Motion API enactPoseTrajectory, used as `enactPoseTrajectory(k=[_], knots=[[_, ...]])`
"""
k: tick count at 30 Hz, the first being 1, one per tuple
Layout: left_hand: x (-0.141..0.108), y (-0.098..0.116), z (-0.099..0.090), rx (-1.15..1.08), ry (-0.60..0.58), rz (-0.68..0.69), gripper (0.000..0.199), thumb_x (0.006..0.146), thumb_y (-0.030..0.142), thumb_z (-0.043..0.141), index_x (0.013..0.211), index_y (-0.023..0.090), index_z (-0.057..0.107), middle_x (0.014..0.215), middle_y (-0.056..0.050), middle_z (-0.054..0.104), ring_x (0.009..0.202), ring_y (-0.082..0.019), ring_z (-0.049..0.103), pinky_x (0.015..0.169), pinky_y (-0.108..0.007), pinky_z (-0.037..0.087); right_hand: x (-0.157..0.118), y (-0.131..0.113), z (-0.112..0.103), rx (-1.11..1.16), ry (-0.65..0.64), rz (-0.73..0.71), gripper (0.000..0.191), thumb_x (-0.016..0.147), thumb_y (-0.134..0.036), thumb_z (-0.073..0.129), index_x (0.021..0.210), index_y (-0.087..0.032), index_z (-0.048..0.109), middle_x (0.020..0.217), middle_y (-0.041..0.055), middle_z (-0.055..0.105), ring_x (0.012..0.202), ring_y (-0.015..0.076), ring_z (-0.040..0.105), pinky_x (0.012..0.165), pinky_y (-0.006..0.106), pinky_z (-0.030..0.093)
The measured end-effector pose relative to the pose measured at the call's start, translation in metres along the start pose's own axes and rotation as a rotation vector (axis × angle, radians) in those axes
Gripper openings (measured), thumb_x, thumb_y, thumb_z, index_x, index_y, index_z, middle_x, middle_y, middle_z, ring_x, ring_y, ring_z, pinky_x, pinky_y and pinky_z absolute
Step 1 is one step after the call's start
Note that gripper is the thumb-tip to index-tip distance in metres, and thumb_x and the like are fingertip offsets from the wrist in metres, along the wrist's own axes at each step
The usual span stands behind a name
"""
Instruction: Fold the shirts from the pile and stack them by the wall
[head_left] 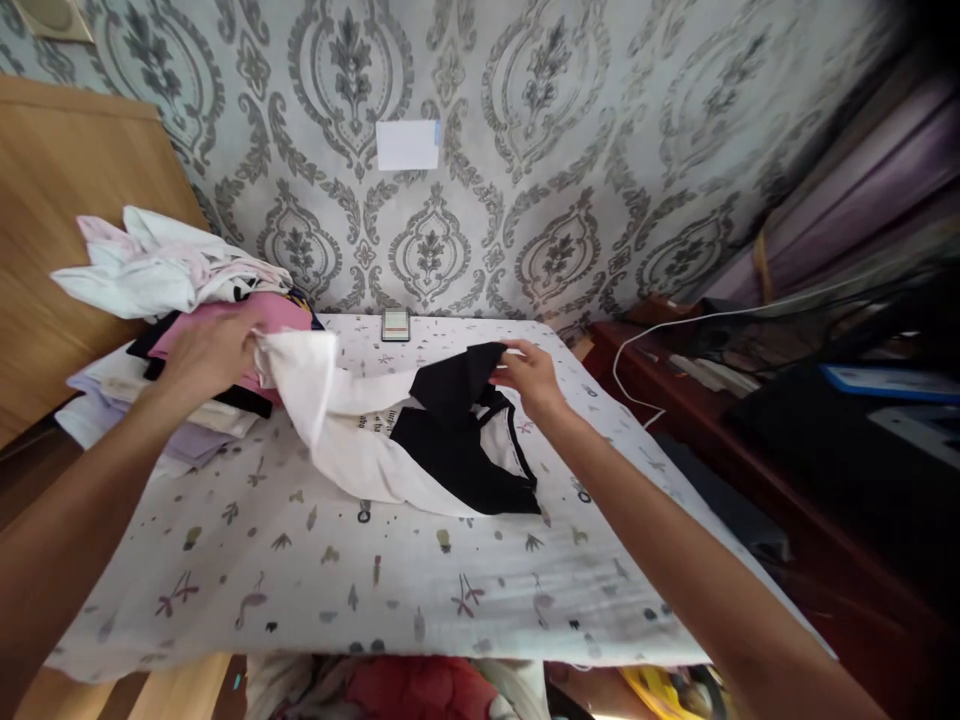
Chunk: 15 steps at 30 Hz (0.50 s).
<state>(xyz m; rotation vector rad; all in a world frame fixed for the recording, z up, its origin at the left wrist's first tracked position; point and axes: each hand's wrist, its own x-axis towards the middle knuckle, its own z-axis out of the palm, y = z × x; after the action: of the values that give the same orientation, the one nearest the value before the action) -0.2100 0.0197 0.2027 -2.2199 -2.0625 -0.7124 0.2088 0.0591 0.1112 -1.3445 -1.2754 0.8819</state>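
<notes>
A white and black shirt (375, 470) with printed lettering lies partly on the patterned cloth, its far side lifted. My left hand (214, 355) is closed on the white end at the left, beside the stacked clothes. At the other end, my right hand (531, 378) pinches the black part near its upper corner. The black-edged opening of the shirt faces right, below my right hand. Between my hands the white fabric sags and folds over itself.
Folded clothes (199, 440) are stacked at the left, with a crumpled white and pink garment (172, 265) on top. A small framed card (395, 324) sits by the wall. A dark red desk (750, 450) with a white cable (675, 322) stands at the right.
</notes>
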Motion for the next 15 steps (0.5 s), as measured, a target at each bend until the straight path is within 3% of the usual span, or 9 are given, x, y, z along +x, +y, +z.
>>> enactPoseTrajectory(k=[2, 4, 6, 9, 12, 15], knots=[[-0.005, 0.000, -0.004, 0.208, 0.100, -0.018, 0.033, 0.086, 0.024, 0.045, 0.115, 0.023, 0.060, 0.109, -0.010, 0.064, 0.104, -0.036, 0.061, 0.089, -0.048, 0.046, 0.002, 0.006, -0.006, -0.018, 0.086, -0.071, 0.042, 0.080, -0.034, 0.058, 0.120, -0.022, 0.055, 0.090, 0.0029, 0.066, 0.078, 0.0183, 0.067, 0.069, 0.032, 0.056], [-0.018, 0.007, 0.003, 0.240, 0.069, 0.052, 0.034, 0.090, 0.024, 0.040, 0.118, 0.023, 0.059, 0.115, -0.011, 0.062, 0.108, -0.034, 0.059, 0.093, -0.045, 0.046, -0.013, 0.017, -0.005, -0.196, 0.065, -0.186, 0.041, 0.083, -0.037, 0.057, 0.121, -0.022, 0.056, 0.099, 0.0061, 0.067, 0.085, 0.0206, 0.066, 0.075, 0.035, 0.056], [-0.034, 0.019, 0.019, 0.165, 0.015, 0.188, 0.032, 0.092, 0.024, 0.038, 0.112, 0.021, 0.062, 0.112, -0.010, 0.064, 0.106, -0.029, 0.059, 0.093, -0.040, 0.047, -0.037, 0.028, 0.003, -0.431, -0.075, -0.283, 0.029, 0.088, -0.038, 0.053, 0.111, -0.023, 0.063, 0.101, 0.0081, 0.067, 0.091, 0.0233, 0.065, 0.081, 0.038, 0.055], [-0.049, 0.040, 0.054, 0.074, -0.167, 0.465, 0.030, 0.094, 0.023, 0.036, 0.102, 0.020, 0.065, 0.107, -0.010, 0.066, 0.104, -0.026, 0.059, 0.094, -0.038, 0.047, -0.067, 0.038, 0.023, -0.725, -0.289, -0.360, 0.026, 0.089, -0.035, 0.058, 0.109, -0.021, 0.067, 0.114, 0.0129, 0.065, 0.110, 0.0297, 0.060, 0.096, 0.044, 0.049], [-0.050, 0.056, 0.087, 0.061, -0.369, 0.641, 0.031, 0.095, 0.020, 0.035, 0.101, 0.020, 0.065, 0.105, -0.009, 0.066, 0.104, -0.023, 0.060, 0.096, -0.036, 0.046, -0.072, 0.037, 0.040, -0.909, -0.323, -0.293, 0.039, 0.084, -0.035, 0.068, 0.118, -0.016, 0.065, 0.124, 0.0187, 0.061, 0.116, 0.0352, 0.056, 0.099, 0.048, 0.046], [-0.041, 0.062, 0.103, 0.110, -0.480, 0.639, 0.027, 0.093, 0.021, 0.039, 0.104, 0.020, 0.064, 0.109, -0.010, 0.067, 0.104, -0.023, 0.061, 0.091, -0.034, 0.047, -0.063, 0.029, 0.042, -0.925, -0.389, -0.148, 0.029, 0.083, -0.030, 0.069, 0.110, -0.019, 0.068, 0.103, 0.0124, 0.068, 0.100, 0.0302, 0.063, 0.086, 0.040, 0.050]])
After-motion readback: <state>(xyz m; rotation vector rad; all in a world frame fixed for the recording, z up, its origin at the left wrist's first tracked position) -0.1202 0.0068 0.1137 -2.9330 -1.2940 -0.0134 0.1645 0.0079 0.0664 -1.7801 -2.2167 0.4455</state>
